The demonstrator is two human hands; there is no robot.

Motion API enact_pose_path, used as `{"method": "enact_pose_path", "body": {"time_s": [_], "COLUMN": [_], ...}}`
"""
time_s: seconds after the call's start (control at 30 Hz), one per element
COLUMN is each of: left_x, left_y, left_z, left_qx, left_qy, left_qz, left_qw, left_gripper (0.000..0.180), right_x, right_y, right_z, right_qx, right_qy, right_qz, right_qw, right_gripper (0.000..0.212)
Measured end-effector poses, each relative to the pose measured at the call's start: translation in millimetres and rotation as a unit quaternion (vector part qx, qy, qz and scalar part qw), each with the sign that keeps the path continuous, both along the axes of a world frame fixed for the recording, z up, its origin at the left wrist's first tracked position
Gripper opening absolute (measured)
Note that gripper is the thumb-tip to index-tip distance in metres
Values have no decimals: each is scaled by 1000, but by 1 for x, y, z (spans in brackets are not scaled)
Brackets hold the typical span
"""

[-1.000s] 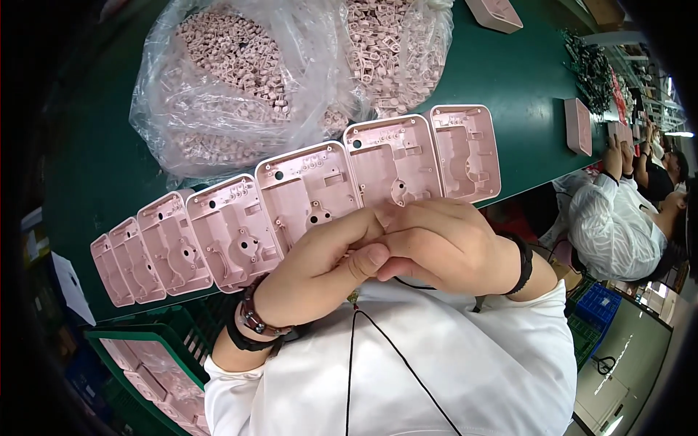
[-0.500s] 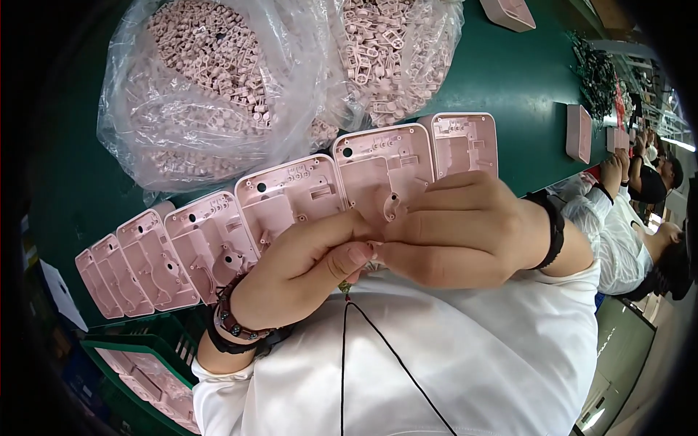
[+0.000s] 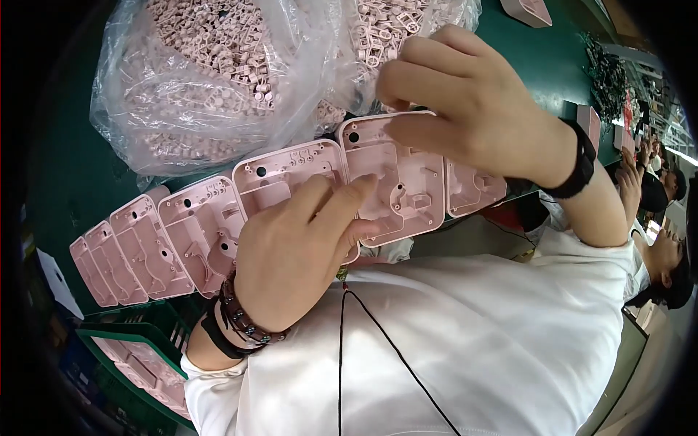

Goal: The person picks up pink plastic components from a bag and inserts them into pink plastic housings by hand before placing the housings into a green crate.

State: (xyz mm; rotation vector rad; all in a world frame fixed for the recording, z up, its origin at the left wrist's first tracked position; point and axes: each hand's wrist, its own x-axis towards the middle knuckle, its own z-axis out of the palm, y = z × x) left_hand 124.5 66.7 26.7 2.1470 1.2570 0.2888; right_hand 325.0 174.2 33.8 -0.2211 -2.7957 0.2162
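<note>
A row of several pink plastic housing shells [image 3: 200,225] lies side by side along the near edge of the green table [image 3: 62,174]. My left hand [image 3: 302,251] rests on the shells near the middle, index finger stretched onto the large shell [image 3: 411,192]. It grips nothing that I can see. My right hand [image 3: 465,109] hovers above the right end of the row with fingers bent and apart, close to a clear bag of small pink frame parts [image 3: 382,29]. Nothing shows between its fingers.
A second, bigger clear bag of small pink pieces [image 3: 203,73] lies behind the row. A green crate [image 3: 138,338] holding more pink shells sits at lower left. Black parts [image 3: 607,73] and pink pieces [image 3: 590,120] lie far right, where other people [image 3: 658,192] work.
My hands were pressed together over the shells. They have parted: the right hand rose toward the bag of frame parts, and the left stays on the shells.
</note>
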Motion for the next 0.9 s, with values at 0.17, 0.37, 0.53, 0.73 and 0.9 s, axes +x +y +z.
{"method": "enact_pose_path", "body": {"time_s": [0.17,0.37,0.53,0.73,0.9], "left_x": [5,3,-2,-32,-32], "left_y": [-5,-6,-6,-6,-11], "left_z": [-13,-16,-14,-4,17], "left_qx": [47,38,12,-136,-302], "left_qy": [87,82,52,-367,-509], "left_qz": [-33,-25,-14,151,251], "left_qw": [995,996,998,908,766], "left_gripper": [34,37,49,65,91], "right_x": [-22,-28,-8,-29,-72], "right_y": [14,15,4,-30,-75], "right_z": [-24,-21,-10,32,19], "right_qx": [94,65,-31,-224,-248], "right_qy": [-121,-196,-170,-5,106], "right_qz": [77,88,5,-134,-171], "right_qw": [985,974,985,965,948], "right_gripper": [6,8,16,23,22]}}
